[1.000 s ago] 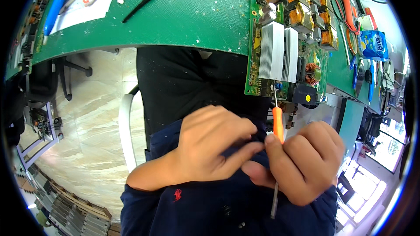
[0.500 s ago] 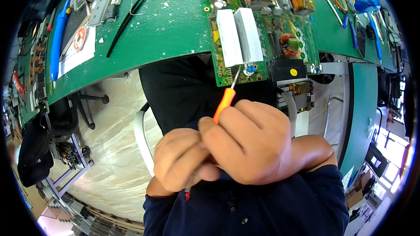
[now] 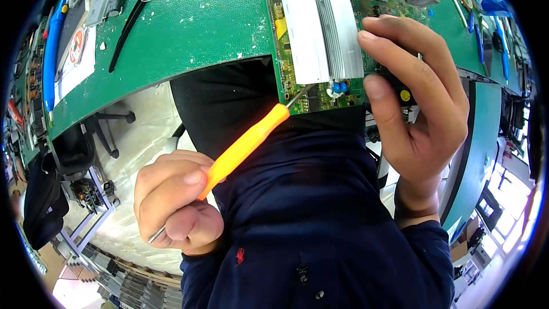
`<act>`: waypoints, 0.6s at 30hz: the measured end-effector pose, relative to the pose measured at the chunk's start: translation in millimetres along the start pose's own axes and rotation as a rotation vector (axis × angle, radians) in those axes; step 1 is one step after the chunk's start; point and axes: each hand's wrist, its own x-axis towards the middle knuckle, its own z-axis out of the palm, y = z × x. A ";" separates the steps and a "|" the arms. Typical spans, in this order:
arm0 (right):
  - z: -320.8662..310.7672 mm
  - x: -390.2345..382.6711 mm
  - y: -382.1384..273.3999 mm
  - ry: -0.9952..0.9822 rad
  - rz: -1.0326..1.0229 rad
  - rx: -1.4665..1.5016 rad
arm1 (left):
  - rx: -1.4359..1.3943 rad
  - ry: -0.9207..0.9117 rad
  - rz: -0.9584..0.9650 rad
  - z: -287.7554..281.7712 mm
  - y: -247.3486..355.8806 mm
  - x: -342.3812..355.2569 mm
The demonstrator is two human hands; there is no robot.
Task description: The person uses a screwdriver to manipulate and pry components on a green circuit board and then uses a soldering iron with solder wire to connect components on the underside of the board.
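At right, the spread-fingered right hand partly hides a green circuit board with ribbed silver metal heatsinks; at lower left, the left hand pinches an orange-handled screwdriver.

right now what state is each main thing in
green table: strewn with pale crumbs
circuit board: near end overhanging the table
silver heatsinks: side by side on the board
orange screwdriver: slanted, tip by the left heatsink
left hand: closed on the screwdriver
right hand: open, curved, beside the heatsinks
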 end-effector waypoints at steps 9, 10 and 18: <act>5.3 2.1 12.7 -0.005 -0.104 -0.022 | -0.102 -0.078 -0.024 -5.1 -4.7 8.9; 5.9 1.5 13.9 -0.004 -0.112 -0.022 | -0.096 -0.072 -0.044 -4.4 -4.6 8.7; 10.9 1.8 12.5 0.012 -0.136 -0.058 | -0.033 -0.138 -0.013 -5.8 0.1 15.1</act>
